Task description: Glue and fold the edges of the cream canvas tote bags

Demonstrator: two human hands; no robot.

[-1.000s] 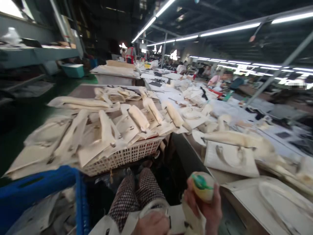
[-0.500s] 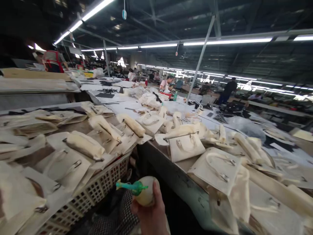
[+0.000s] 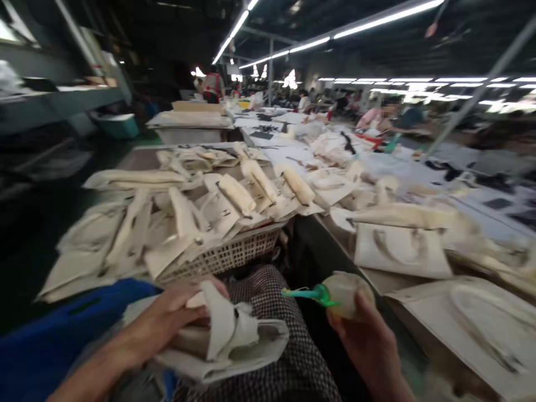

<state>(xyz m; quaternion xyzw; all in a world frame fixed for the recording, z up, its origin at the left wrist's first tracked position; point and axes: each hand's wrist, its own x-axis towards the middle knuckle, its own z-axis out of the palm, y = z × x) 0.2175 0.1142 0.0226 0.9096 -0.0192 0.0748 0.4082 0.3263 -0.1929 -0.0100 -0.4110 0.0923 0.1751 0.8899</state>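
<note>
My right hand (image 3: pixel 368 335) is wrapped round a pale squeeze bottle (image 3: pixel 345 293) with a green nozzle (image 3: pixel 310 293) that points left. A cream handbag piece (image 3: pixel 238 357) lies over my checked lap, its strap standing up in a loop. My left hand (image 3: pixel 186 304) is closed on this bag piece at its left side; some fingers are hidden behind the strap. The nozzle tip is above the bag piece and apart from it.
A cream plastic basket (image 3: pixel 234 251) piled with cream bag pieces stands ahead. More bag pieces (image 3: pixel 402 248) cover the bench at right. A blue crate (image 3: pixel 75 329) is at lower left. Several people work farther back, and a slanted post (image 3: pixel 481 106) rises at right.
My view has swung left. My left hand and the cream handbag piece have come into view over my lap. The squeeze bottle is still in my right hand, now farther right in the picture.
</note>
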